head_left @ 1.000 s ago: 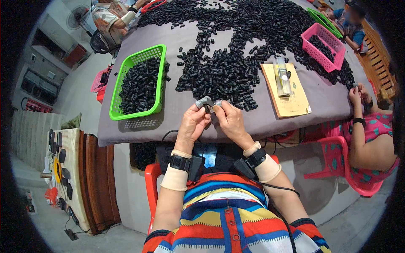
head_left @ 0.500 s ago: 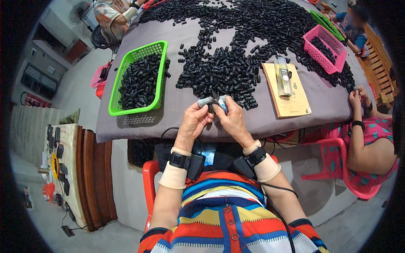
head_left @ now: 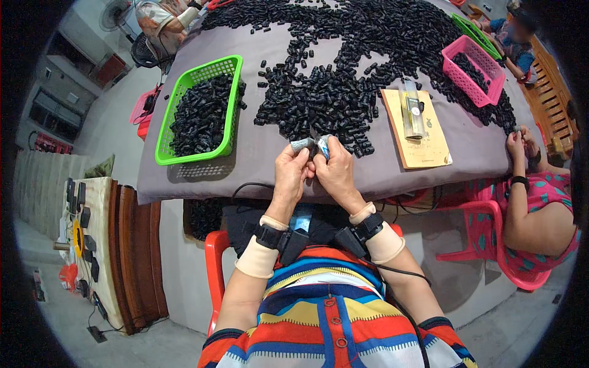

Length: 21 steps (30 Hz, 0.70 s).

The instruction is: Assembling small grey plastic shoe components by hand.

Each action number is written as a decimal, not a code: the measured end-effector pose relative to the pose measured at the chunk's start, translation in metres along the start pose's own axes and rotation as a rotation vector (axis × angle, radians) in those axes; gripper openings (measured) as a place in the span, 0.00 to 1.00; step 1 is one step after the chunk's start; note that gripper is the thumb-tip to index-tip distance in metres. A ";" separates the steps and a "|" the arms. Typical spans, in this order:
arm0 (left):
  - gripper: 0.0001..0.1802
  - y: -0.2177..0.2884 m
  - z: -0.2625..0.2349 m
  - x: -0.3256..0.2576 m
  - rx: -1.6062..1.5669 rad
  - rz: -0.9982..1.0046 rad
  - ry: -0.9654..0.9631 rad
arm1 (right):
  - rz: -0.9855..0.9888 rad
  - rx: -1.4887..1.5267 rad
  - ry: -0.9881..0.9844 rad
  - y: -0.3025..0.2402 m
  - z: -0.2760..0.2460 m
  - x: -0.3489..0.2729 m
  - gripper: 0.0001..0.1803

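Observation:
Both of my hands meet at the table's near edge, in front of a heap of small black cylindrical plastic parts (head_left: pixel 316 104). My left hand (head_left: pixel 289 176) is closed in a pinch on one small black part (head_left: pixel 311 151), mostly hidden by the fingers; grey wrapping covers a fingertip. Pressed close against it, my right hand (head_left: pixel 337 175) grips a small knife (head_left: pixel 324 146) with a blue-and-white wrapped handle. Its thin dark tip points away from me and is hard to make out against the heap.
On the left stands a green basket (head_left: pixel 237 113) of black parts. To the right, a clear plastic case (head_left: pixel 411 113) lies on a tan booklet (head_left: pixel 432 147). Farther right are a pink basket (head_left: pixel 451 70) and a co-worker's hands (head_left: pixel 520 142). Cables run from my wrist straps.
My hands stay together at the same spot. The right hand has turned a little, and the knife's blade shows less than before. My left forearm has shifted slightly right.

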<state>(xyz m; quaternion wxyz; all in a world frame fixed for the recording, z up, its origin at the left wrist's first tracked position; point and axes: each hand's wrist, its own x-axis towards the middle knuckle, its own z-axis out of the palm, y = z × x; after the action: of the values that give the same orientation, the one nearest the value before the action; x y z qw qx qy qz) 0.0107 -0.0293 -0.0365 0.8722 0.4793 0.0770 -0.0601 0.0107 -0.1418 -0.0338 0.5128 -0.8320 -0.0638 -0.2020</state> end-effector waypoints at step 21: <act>0.13 0.010 -0.021 0.002 -0.102 -0.046 -0.124 | 0.034 0.095 0.006 0.004 0.000 0.000 0.07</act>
<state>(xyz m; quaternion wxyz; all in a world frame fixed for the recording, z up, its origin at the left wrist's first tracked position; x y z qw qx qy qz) 0.0133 -0.0061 -0.0393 0.8970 0.4276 0.0368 -0.1058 0.0122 -0.1436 -0.0366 0.5555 -0.8069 -0.0576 -0.1924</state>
